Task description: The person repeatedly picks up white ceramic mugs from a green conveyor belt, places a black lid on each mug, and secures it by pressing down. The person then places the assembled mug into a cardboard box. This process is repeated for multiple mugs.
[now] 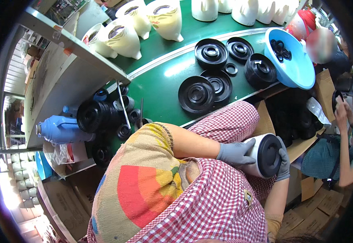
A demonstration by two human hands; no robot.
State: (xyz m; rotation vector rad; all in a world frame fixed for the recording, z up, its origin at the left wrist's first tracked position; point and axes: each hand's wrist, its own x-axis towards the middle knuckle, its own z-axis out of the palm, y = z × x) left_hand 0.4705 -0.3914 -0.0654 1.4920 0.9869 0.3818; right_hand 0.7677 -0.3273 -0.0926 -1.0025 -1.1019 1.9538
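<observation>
In my lap lies a white jug body (250,168), tipped so that its black round end piece (270,155) faces right. My left hand (237,153), in a grey glove, is closed round the white side. Gloved in grey as well, my right hand (283,161) presses against the rim of the black end piece from the other side. Black round plastic parts (196,94) lie on the green table (160,93) in front of me, along with a small black ring (231,69). A short stack of black parts (260,71) stands at the table's near edge.
A light-blue basin (306,73) with black rings (280,51) stands at the right. Cream jugs (164,20) and white jug bodies (204,10) line the far side. A blue jug (65,128) lies left, by a metal frame (75,44). A co-worker's hands (343,111) show at far right.
</observation>
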